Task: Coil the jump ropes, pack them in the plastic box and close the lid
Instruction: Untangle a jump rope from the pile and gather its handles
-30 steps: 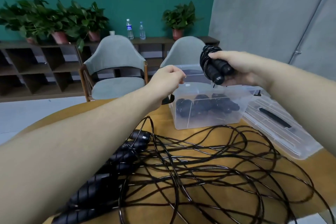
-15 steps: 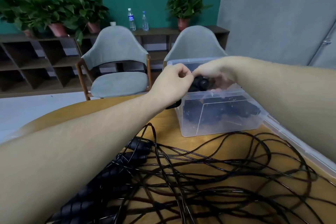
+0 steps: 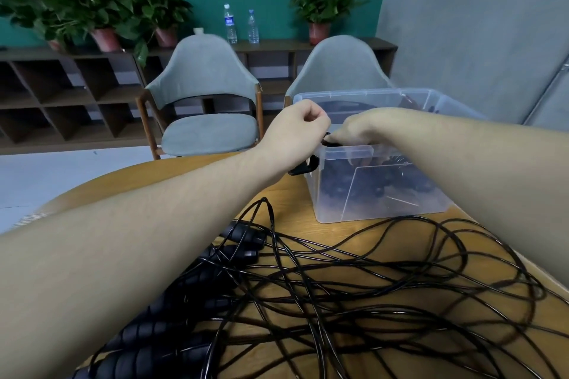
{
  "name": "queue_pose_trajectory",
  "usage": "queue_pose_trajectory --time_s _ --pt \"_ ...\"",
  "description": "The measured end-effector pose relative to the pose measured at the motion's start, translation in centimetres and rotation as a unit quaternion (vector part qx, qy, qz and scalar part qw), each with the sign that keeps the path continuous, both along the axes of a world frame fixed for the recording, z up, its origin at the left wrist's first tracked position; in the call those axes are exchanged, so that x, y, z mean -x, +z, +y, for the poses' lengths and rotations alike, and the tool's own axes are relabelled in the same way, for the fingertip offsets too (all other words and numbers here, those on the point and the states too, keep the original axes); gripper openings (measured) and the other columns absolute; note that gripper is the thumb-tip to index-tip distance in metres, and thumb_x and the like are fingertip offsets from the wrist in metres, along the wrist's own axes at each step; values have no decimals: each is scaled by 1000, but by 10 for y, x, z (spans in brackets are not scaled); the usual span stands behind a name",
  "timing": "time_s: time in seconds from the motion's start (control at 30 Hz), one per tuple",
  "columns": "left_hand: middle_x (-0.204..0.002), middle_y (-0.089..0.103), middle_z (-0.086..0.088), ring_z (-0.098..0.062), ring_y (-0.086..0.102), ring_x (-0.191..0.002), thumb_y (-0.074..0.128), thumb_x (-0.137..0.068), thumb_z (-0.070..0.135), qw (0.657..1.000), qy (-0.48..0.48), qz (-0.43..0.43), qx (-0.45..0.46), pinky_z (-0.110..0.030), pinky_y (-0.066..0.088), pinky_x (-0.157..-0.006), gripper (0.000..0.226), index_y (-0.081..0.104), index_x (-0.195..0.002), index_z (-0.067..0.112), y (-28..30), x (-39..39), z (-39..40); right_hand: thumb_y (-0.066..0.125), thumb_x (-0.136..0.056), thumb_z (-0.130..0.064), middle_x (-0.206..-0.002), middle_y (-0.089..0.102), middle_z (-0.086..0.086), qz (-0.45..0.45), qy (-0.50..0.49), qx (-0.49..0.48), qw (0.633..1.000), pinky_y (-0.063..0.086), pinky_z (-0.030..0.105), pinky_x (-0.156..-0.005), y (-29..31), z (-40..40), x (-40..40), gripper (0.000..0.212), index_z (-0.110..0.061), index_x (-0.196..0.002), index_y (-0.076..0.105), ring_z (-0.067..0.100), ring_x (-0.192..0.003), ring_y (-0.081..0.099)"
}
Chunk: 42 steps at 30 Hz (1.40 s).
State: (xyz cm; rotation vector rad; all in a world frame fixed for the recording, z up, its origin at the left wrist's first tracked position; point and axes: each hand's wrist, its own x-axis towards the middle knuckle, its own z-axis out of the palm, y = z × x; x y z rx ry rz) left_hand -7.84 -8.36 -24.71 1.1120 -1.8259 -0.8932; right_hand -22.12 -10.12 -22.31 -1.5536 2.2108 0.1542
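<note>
A clear plastic box (image 3: 345,212) stands open on the wooden table, with dark coiled jump ropes (image 3: 338,181) showing through its wall. My right hand (image 3: 360,129) reaches down inside the box at its near left corner, fingers closed on a coiled black jump rope (image 3: 327,141) of which only a bit shows. My left hand (image 3: 295,129) is curled at the box's left rim, above the black clip handle (image 3: 303,168); what it grips is hidden. A tangle of loose black ropes (image 3: 354,286) and their ribbed handles (image 3: 154,329) covers the near table.
The round wooden table (image 3: 295,209) drops off at left and right edges. Two grey chairs (image 3: 206,95) stand behind it. A dark shelf (image 3: 61,95) along the green wall carries potted plants and two water bottles (image 3: 231,24). The lid is out of view.
My right hand has brought the coiled rope from above the box down into it. My left hand stays at the box's left rim. The view has shifted closer to the box.
</note>
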Motion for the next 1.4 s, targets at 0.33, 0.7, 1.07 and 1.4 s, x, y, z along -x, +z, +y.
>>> queue_pose_trajectory --time_s 0.33,0.7,1.07,1.4 --pt "-89 59 2 -15 54 -80 53 -98 26 995 -7 -48 -81 -31 50 -72 18 62 -108 14 -5 -40 44 52 -95 -32 -118 67 -4 -61 92 284 953 50 34 -90 8 54 -24 19 -29 -107 66 19 -101 60" --pt "-88 59 -1 -16 52 -71 58 -95 10 990 14 -105 -92 -27 40 -55 15 57 -98 25 -19 -136 114 62 -92 -24 -91 58 -15 -153 203 322 912 45 23 -73 -3 143 -92 27 -25 -119 62 9 -89 58" --pt "-117 55 2 -14 51 -78 69 -89 22 944 30 -327 -46 -30 41 -68 26 52 -108 26 -56 -247 158 62 -93 -21 -99 64 -14 -127 343 204 908 48 24 -77 -37 193 -152 13 -28 -104 62 7 -89 58" --pt "-145 38 7 -22 41 -130 60 -88 64 877 54 -476 32 -45 42 -103 55 49 -133 33 -91 -278 145 66 -91 -28 -110 65 -9 -109 355 171 913 52 32 -85 -73 173 -191 21 -28 -111 59 13 -99 59"
